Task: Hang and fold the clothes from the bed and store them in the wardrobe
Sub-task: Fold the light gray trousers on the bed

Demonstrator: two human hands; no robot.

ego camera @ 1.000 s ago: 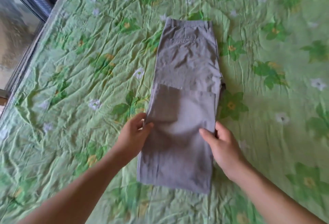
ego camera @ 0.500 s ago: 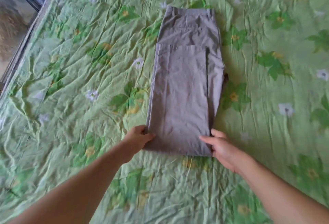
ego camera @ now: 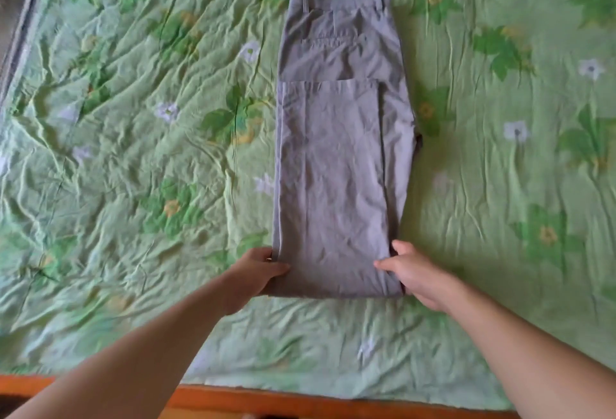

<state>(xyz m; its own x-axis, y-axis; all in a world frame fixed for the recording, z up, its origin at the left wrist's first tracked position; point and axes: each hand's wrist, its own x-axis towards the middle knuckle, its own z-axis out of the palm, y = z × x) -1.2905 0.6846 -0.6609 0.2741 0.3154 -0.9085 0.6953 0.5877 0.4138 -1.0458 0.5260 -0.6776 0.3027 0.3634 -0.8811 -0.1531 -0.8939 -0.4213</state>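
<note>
At the bottom edge runs the orange wooden bed frame (ego camera: 300, 400). Above it, 2 bare forearms reach in. The left hand (ego camera: 256, 273) pinches the near left corner of the folded grey trousers (ego camera: 333, 168), thumb on top. The right hand (ego camera: 416, 273) grips the near right corner likewise. The trousers lie flat at frame centre on the green floral sheet (ego camera: 133, 152), waistband toward the top.

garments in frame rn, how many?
1. Grey trousers, folded, lying on the bed; left hand and right hand pinch the near corners. More may lie outside the frame.
</note>
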